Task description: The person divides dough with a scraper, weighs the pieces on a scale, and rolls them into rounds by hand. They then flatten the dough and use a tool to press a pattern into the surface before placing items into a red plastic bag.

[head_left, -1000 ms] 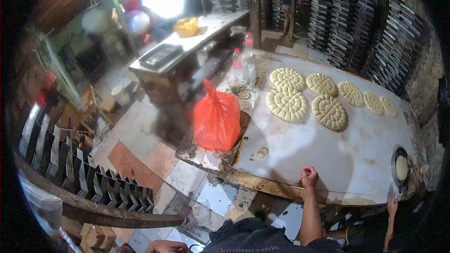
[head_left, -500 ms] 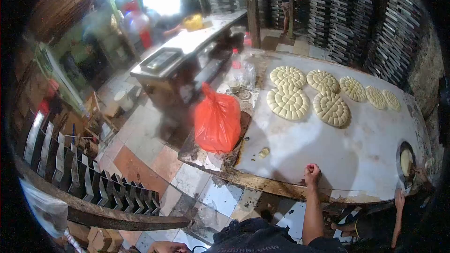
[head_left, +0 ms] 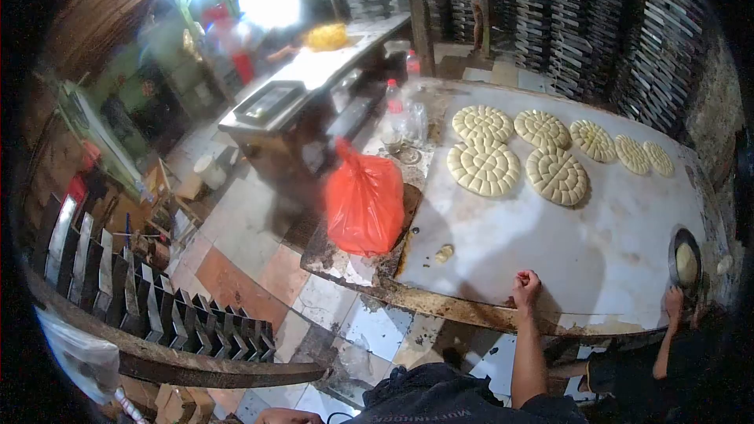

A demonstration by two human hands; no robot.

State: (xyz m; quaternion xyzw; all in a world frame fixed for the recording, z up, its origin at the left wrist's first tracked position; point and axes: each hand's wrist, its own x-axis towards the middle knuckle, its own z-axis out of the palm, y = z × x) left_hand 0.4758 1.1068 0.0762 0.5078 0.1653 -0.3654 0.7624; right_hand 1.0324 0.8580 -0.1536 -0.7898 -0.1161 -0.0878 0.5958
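My right hand (head_left: 526, 289) rests near the front edge of the pale table (head_left: 487, 255), its fingers curled in and nothing visible in them. A small dough scrap (head_left: 444, 253) lies to its left. Farther back are several round, flat dough pieces scored into segments, one at the front left (head_left: 483, 166) and one beside it (head_left: 556, 176). Only a bit of my left arm (head_left: 287, 416) shows at the bottom edge; the hand is out of frame.
At the right, a co-worker's hand (head_left: 674, 300) is by a dark bowl (head_left: 686, 265) with dough inside. A red plastic bag (head_left: 364, 204) and bottles (head_left: 394, 102) stand at the table's left. Metal racks (head_left: 149, 306) are lower left; stacked trays (head_left: 577, 31) are behind.
The co-worker's hand has moved up to the bowl's rim, and the dough inside looks rounder. The yellow item on the back counter has changed shape. My right hand has barely moved.
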